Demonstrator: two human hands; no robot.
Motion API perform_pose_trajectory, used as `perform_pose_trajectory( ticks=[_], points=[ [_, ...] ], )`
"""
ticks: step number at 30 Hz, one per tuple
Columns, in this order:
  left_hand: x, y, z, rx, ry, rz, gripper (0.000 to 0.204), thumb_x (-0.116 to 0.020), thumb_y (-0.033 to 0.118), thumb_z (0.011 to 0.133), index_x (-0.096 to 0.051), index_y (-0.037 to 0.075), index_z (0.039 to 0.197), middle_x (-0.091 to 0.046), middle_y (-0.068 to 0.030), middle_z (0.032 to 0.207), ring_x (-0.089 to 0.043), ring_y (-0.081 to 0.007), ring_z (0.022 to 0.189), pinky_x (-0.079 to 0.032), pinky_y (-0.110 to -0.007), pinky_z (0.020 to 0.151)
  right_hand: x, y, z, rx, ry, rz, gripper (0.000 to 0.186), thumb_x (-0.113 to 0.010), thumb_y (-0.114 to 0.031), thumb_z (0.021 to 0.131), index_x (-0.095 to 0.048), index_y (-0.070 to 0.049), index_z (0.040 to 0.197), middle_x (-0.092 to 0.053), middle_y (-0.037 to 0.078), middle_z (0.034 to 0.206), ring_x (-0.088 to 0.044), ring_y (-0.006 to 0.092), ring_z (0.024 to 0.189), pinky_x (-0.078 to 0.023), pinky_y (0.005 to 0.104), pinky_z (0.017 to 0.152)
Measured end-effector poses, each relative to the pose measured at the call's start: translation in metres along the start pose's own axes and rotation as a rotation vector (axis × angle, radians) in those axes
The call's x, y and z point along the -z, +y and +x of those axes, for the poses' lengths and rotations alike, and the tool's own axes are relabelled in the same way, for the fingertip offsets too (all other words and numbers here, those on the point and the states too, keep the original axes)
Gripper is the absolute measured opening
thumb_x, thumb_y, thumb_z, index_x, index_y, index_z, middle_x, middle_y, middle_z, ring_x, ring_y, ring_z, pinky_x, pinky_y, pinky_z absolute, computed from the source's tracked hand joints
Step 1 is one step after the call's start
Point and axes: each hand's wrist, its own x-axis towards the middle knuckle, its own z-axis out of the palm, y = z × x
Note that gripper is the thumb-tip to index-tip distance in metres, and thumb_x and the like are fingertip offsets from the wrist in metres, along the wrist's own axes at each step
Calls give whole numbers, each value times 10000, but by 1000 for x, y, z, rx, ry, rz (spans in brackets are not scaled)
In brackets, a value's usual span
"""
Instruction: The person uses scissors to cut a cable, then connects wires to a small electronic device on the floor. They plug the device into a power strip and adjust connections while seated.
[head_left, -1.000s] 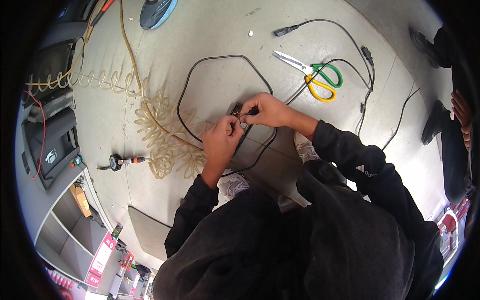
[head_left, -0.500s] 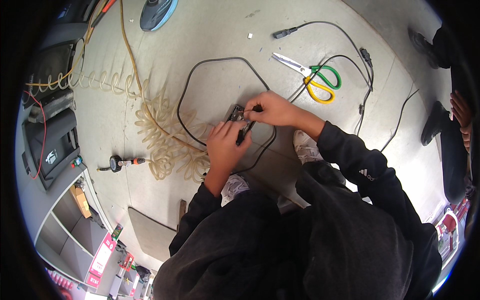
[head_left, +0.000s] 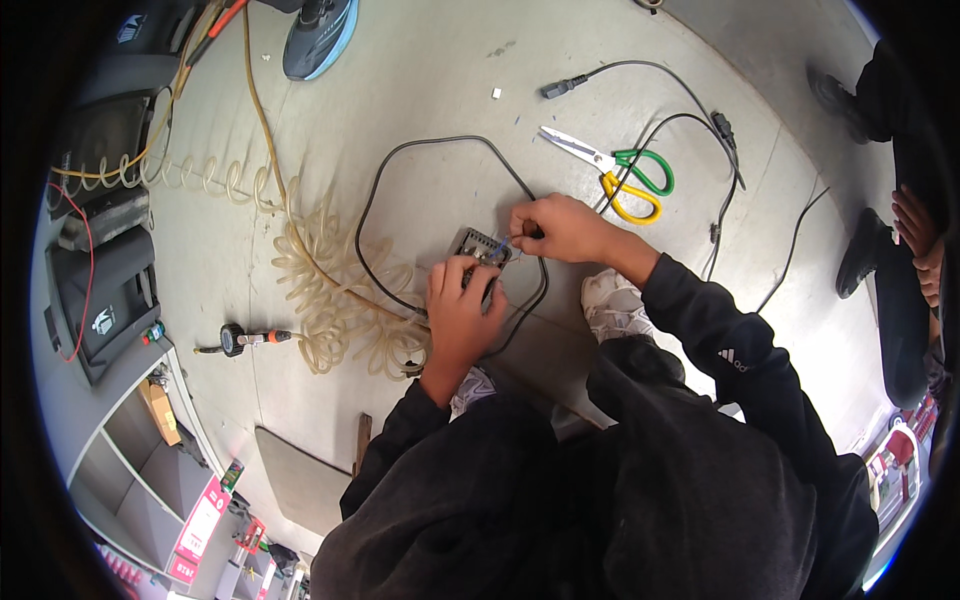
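Between my hands is a small, dark, rectangular device housing (head_left: 473,240) with its inside exposed. My left hand (head_left: 466,305) grips its near end, with the fingers bent over it and covering much of the inside. At the far right corner of the housing, thin blue wire (head_left: 503,246) shows. My right hand (head_left: 560,228) pinches the wire's end between thumb and fingertips. A black cable (head_left: 408,143) loops on the floor around the housing and passes behind my right hand. Scissors (head_left: 606,165) with one green and one yellow handle lie open beyond my right hand.
A coiled clear air hose (head_left: 335,275) and a gauge (head_left: 232,339) lie to the left. Black cords with plugs (head_left: 563,88) are at the right. Another person's shoe (head_left: 320,40) is at the far side, and someone's legs (head_left: 905,310) are at the right. Shelves (head_left: 140,480) stand lower left.
My right hand has shifted slightly right, away from the housing, and blue wire now shows at its fingertips. The left hand has moved a little nearer, uncovering more of the housing's far end.
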Motion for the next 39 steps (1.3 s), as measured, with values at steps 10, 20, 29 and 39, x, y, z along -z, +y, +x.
perform_pose_trajectory(
  ticks=[10,20,29,39],
  points=[
    [-6,8,20,-12,-112,192,300,-791,166,845,-741,193,1140,-572,-118,1354,-546,-377,1192,-435,-499,1018,-10,-1,-5,-26,141,-184,228,-814,-177,801,-674,-93,960,-752,109,840,-734,375,852,-577,496,756],
    [-12,-7,7,-38,-167,322,382,-747,141,880,-718,195,1257,-504,-210,1523,-566,-447,1270,-522,-539,1006,40,3,-81,-2,765,95,160,-740,1,894,-692,-39,1041,-740,70,992,-734,181,882,-599,326,786],
    [17,11,34,-60,-262,155,454,-827,110,838,-729,184,1275,-485,-203,1531,-582,-440,1287,-551,-511,1000,197,127,-169,-509,1089,-285,377,-784,-295,952,-723,-36,1220,-798,153,1059,-787,291,946,-602,398,844],
    [99,17,75,-220,-240,158,428,-896,102,784,-784,180,1189,-519,-197,1523,-608,-422,1302,-579,-478,987,191,126,-150,-360,1108,-349,268,-696,-167,1040,-615,-10,1242,-726,188,1114,-750,322,940,-588,425,802]
  ],
)
